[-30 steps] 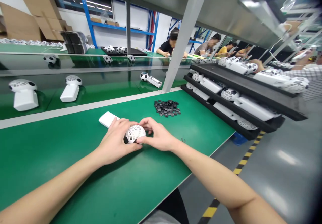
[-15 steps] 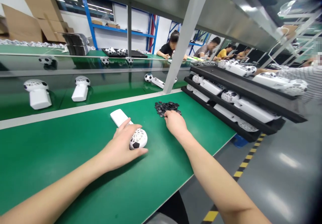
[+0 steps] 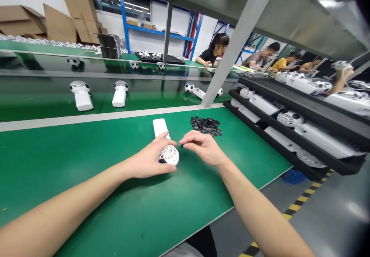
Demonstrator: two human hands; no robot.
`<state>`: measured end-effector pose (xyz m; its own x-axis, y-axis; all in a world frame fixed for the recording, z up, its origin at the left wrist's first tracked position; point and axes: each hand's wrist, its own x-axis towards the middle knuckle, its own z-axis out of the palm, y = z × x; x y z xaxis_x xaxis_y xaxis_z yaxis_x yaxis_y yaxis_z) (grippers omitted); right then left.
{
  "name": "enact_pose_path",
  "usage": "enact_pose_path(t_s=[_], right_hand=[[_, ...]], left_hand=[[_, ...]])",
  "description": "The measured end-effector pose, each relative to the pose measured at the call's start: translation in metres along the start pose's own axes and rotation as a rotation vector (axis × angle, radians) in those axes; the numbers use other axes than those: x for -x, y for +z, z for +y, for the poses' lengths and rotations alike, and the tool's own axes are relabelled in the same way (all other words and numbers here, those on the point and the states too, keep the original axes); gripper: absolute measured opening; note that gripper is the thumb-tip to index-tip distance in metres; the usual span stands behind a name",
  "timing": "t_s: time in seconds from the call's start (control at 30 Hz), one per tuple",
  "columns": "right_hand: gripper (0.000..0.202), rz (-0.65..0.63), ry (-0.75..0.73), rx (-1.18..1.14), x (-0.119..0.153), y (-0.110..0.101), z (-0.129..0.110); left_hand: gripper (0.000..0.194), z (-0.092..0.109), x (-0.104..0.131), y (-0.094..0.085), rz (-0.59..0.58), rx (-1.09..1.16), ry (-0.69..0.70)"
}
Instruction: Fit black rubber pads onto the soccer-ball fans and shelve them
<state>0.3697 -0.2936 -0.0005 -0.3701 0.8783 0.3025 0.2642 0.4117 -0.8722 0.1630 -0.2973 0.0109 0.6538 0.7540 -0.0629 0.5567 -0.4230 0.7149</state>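
Note:
My left hand [image 3: 153, 155] is wrapped around the round, football-patterned head of a white handheld device [image 3: 170, 156]. Its white handle points away from me on the green work surface, and my fingers hide part of the head. Close to the right side of that head, my right hand [image 3: 200, 147] pinches a small black piece [image 3: 182, 145] between thumb and fingertips. Behind my right hand lies a loose pile of small flat black pieces [image 3: 206, 126].
Black trays [image 3: 260, 112] stacked at the right hold several football-headed devices. A grey post [image 3: 231, 56] rises behind the pile. On the green conveyor beyond the pale rail stand more white devices [image 3: 83, 97]. Co-workers [image 3: 214, 51] sit across the line.
My right hand has left the black pile with one piece and come over beside the device's head. My left hand keeps hold of the device. The view has swung left.

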Motion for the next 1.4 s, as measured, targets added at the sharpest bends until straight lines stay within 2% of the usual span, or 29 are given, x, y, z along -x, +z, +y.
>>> enact_pose_path(t_s=[0.1,0.23,0.37,0.53,0.73,0.93,1.1,1.2,1.33,1.4], right_hand=[[0.009,-0.121,0.067,-0.159,0.003,0.004,-0.005],[0.010,-0.196,0.121,-0.237,0.005,0.012,-0.006],[0.013,-0.170,0.117,-0.220,0.005,0.017,-0.007],[0.027,-0.166,0.251,-0.339,0.003,0.019,-0.004],[0.043,-0.149,0.360,-0.339,0.002,0.018,0.001],[0.046,-0.197,0.539,-0.322,0.001,0.016,-0.003],[0.044,-0.219,0.542,-0.307,0.001,0.015,-0.004],[0.043,-0.217,0.492,-0.334,0.001,0.016,-0.002],[0.038,-0.266,0.435,-0.309,-0.003,0.017,0.004],[0.030,-0.186,0.384,-0.166,-0.006,0.010,0.011]], left_hand=[[0.054,-0.001,0.000,-0.002,-0.025,0.010,0.026],[0.049,-0.001,0.002,-0.001,0.012,0.014,0.040],[0.048,0.001,0.001,0.002,0.042,0.027,0.027],[0.043,0.004,-0.001,0.006,0.083,0.041,-0.009],[0.048,0.003,-0.003,0.011,0.133,0.037,-0.058],[0.054,0.005,-0.004,0.010,0.139,0.030,-0.050],[0.048,0.007,-0.004,0.013,0.165,0.054,-0.047],[0.042,0.008,-0.004,0.015,0.206,0.058,-0.035],[0.040,0.006,-0.004,0.014,0.170,0.029,-0.004],[0.040,0.005,-0.003,0.013,0.150,-0.001,-0.006]])
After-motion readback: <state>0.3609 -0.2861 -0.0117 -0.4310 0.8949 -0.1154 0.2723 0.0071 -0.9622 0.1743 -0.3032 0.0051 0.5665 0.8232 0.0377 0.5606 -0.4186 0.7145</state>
